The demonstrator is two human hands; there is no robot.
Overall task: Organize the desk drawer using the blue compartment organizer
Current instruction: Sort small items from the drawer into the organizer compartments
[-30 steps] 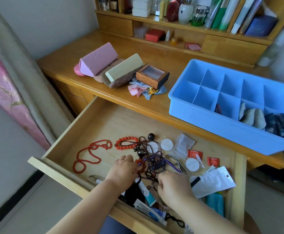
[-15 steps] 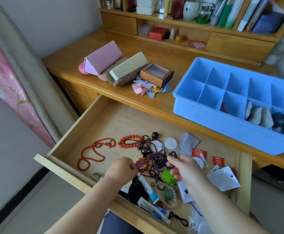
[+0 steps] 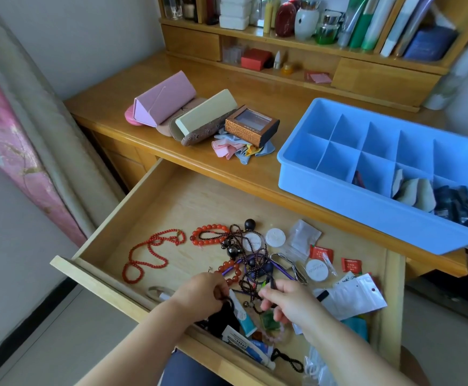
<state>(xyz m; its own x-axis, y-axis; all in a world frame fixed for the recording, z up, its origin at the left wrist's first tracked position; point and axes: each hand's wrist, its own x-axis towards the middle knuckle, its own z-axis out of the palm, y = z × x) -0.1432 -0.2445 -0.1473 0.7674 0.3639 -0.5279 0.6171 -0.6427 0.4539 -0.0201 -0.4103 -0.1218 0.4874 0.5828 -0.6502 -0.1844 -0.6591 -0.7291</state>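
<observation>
The tangle of dark bead strings (image 3: 251,263) in the middle of the open drawer (image 3: 171,207) is too knotted for its separate strands to be told apart, and the small green object (image 3: 269,321) under the right hand is blurred beyond naming. The near corner of the drawer is being cut off by the forearms and the picture's lower edge, so the white plastic bits there are staying unclear. The dark contents in the rightmost near compartment of the blue compartment organizer (image 3: 347,196) are hard to identify; beside them, in the next compartment, grey-beige folded pieces are sitting.

The left hand (image 3: 202,295) is curling over the near part of the drawer, its fingers gripping a black loop (image 3: 226,302) that is lying against a small white tube with a teal end (image 3: 242,316). The right hand (image 3: 288,302) is pinching a thin dark cord (image 3: 271,285) between thumb and forefinger, the cord running up into the bead tangle, while the other fingers are curling loosely below.

The organizer is sitting on the desktop (image 3: 241,87) at the right, behind the drawer, its near wall overhanging the desk edge. A red bead necklace (image 3: 149,254) is lying apart at the drawer's left.
</observation>
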